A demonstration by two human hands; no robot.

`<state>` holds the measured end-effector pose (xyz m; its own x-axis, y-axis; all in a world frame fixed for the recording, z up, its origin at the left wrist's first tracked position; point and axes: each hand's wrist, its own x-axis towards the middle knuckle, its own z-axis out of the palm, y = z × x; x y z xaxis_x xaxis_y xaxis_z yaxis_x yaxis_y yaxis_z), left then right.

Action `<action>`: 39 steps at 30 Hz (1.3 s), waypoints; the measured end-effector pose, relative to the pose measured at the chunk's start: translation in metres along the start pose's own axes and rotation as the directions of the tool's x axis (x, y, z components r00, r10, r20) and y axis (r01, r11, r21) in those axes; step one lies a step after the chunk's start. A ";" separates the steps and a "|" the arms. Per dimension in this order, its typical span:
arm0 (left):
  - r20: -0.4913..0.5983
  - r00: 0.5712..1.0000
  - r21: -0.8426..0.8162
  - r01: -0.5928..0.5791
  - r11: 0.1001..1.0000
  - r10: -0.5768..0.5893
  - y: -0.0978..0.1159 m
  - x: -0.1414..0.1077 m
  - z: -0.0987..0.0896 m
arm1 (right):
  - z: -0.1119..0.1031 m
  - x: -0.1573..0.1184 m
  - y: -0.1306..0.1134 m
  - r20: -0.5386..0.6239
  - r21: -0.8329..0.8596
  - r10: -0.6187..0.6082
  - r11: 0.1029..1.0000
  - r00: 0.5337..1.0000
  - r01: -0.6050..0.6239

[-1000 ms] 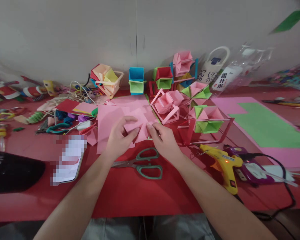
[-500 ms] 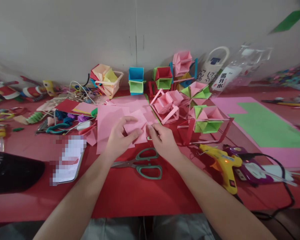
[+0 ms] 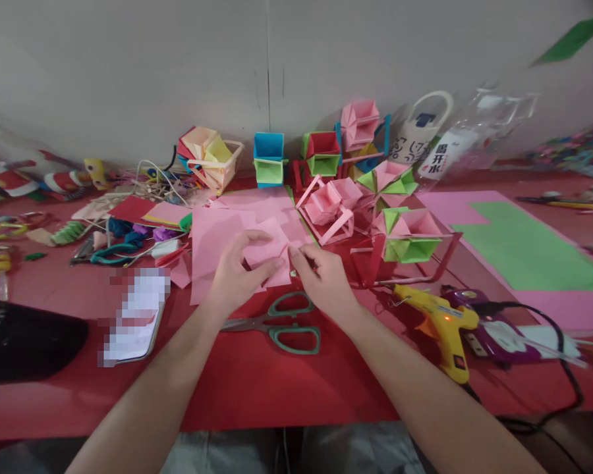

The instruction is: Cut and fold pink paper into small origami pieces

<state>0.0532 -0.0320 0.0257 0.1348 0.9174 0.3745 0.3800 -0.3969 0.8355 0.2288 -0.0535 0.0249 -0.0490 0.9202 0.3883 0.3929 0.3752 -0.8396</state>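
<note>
Between my hands is a small sheet of pink paper (image 3: 264, 253), lying over larger pink sheets (image 3: 212, 230). My left hand (image 3: 242, 266) grips its lower left side, with the thumb on top of the paper. At the paper's right edge, my right hand (image 3: 319, 266) pinches with thumb and index finger; its other fingers are curled under. The pinched edge is mostly hidden by the fingertips. Below both hands lie scissors (image 3: 294, 339) with green handles, their blades pointing left and partly behind my left wrist.
Folded paper models (image 3: 410, 237) stand behind and to the right. A yellow glue gun (image 3: 437, 322) rests by a purple power strip (image 3: 504, 336) and black cable. At left are a phone (image 3: 138, 316) and a black cylindrical object (image 3: 29, 339). Green paper (image 3: 534, 250) lies far right.
Both hands stay nearly in place on the pink paper. The right thumb and fingertips have shifted very slightly left along its edge.
</note>
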 end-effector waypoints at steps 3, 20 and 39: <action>-0.003 0.999 0.025 -0.041 0.999 0.041 -0.001 0.000 0.000 | 0.000 0.000 0.001 -0.007 0.030 0.024 0.999 1.000 -0.024; -0.024 1.000 0.041 -0.012 0.999 0.013 0.003 0.000 0.001 | 0.002 0.002 0.002 0.011 0.029 0.045 0.999 0.999 -0.045; -0.096 0.994 0.010 0.058 0.998 -0.057 0.006 -0.001 0.003 | 0.005 0.000 0.005 0.003 0.059 0.054 0.997 0.999 -0.054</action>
<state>0.0583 -0.0348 0.0290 0.0246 0.9313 0.3633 0.3966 -0.3427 0.8516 0.2262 -0.0505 0.0186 -0.0304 0.9393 0.3416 0.3396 0.3312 -0.8803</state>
